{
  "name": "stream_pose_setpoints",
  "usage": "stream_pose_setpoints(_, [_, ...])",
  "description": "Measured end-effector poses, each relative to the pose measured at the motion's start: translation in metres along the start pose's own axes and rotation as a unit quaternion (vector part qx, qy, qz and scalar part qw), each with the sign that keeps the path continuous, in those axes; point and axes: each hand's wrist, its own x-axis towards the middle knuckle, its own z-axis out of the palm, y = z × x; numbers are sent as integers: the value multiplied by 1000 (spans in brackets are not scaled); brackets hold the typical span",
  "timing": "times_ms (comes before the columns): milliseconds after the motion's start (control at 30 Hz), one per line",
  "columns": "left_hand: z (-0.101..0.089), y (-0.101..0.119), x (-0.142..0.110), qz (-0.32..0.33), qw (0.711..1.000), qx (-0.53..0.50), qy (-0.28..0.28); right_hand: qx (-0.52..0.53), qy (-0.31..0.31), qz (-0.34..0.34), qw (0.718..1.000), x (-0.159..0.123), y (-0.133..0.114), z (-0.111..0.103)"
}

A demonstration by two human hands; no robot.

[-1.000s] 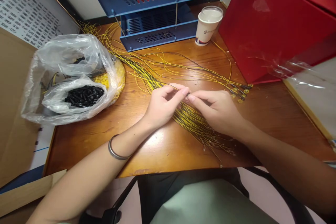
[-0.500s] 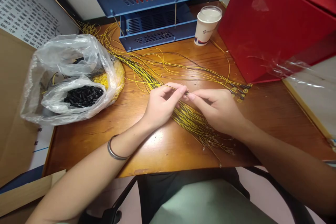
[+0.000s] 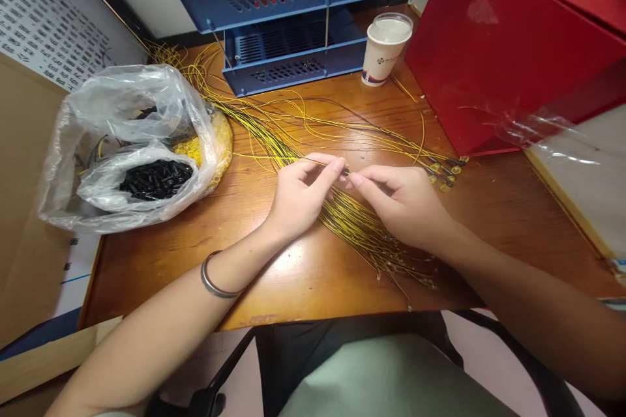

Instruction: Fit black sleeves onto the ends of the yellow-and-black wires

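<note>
Your left hand and right hand meet fingertip to fingertip over the wires in the middle of the table, both pinching one thin yellow wire. The cup has a printed logo, too small to read. The bag lies on the left.

Bright overhead light, tabletop glare, edges warped.

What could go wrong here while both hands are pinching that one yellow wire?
The left hand and right hand work directly over the loose wire bundle, so neighbouring strands may snag or tangle. The paper cup stands beside stray wires; a hard tug might tip it.
</note>
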Motion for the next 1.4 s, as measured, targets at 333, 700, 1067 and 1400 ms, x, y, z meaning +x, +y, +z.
stream_pose_setpoints(333, [0,1,0,1,1000,-7,-29,-2,-8,-18,1000,0,-1,-2])
stream_pose_setpoints(700, [-1,0,-1,8,1000,-7,-19,-14,-4,12,1000,1,2,2])
stream_pose_setpoints(1067, [-1,1,-1,1,1000,-16,-25,-23,6,9,1000,0,1,1])
stream_pose_setpoints(1400, [0,2,-1,0,1000,-16,-25,-16,6,13,1000,0,0,2])
